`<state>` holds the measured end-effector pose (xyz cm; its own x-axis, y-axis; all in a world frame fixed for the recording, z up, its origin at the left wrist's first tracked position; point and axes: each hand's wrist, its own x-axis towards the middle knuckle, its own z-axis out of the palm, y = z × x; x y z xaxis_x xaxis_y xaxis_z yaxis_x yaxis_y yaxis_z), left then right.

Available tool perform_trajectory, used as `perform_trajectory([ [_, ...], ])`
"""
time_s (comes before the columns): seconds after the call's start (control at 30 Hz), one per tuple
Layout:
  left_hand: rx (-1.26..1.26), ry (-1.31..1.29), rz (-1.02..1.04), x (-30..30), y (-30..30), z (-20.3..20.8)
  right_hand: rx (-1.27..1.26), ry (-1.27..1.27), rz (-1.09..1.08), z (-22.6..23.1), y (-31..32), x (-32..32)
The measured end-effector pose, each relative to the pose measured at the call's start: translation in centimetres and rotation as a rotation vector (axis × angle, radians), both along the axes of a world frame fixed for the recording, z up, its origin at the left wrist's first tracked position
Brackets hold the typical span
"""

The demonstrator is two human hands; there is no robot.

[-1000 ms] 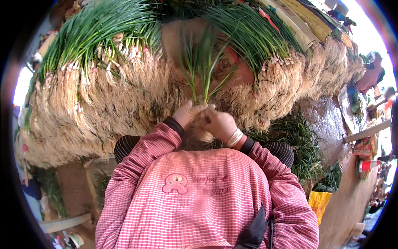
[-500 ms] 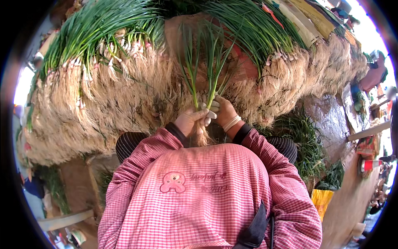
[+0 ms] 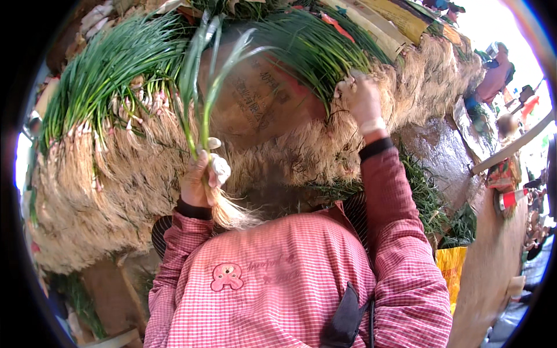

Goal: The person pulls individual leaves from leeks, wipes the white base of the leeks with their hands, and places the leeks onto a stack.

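Observation:
My left hand (image 3: 196, 182) is closed around the lower stems of a small bunch of green garlic (image 3: 206, 119). Its leaves point away from me, and pale roots hang out below the fingers towards my lap. White coverings show on some fingertips of that hand. To the right, my right hand (image 3: 361, 101) reaches out to the right-hand pile of green garlic (image 3: 313, 52). Its fingers are curled onto the stems at the root end of the pile; the exact stems between them are partly hidden. A pale band circles that wrist.
A larger heap of green garlic (image 3: 116, 75) lies at left, its roots towards me. Between the piles is a brown printed sack (image 3: 249, 98). Loose green leaves (image 3: 429, 197) and wet plastic sheeting (image 3: 435, 156) lie at right, with a yellow bag (image 3: 451, 272) nearer me.
My hands were together at the bunch in front of me. The left has carried the bunch leftward; the right has let go and stretched far right to the pile.

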<state>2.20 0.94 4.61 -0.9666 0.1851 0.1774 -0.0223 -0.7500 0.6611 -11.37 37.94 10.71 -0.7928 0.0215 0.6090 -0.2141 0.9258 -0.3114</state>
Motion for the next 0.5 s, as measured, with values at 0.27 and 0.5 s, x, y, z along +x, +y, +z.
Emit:
perform_trajectory([
  [0.27, 0.161, 0.116, 0.131, -0.5, -1.5, 1.4, 0.057, -0.287, -0.237, -1.5, 6.7, -8.3],
  [0.5, 0.132, 0.078, 0.151, -1.7, -0.7, 0.1, 0.897, -0.194, -0.049, -1.8, -4.4, -4.6],
])
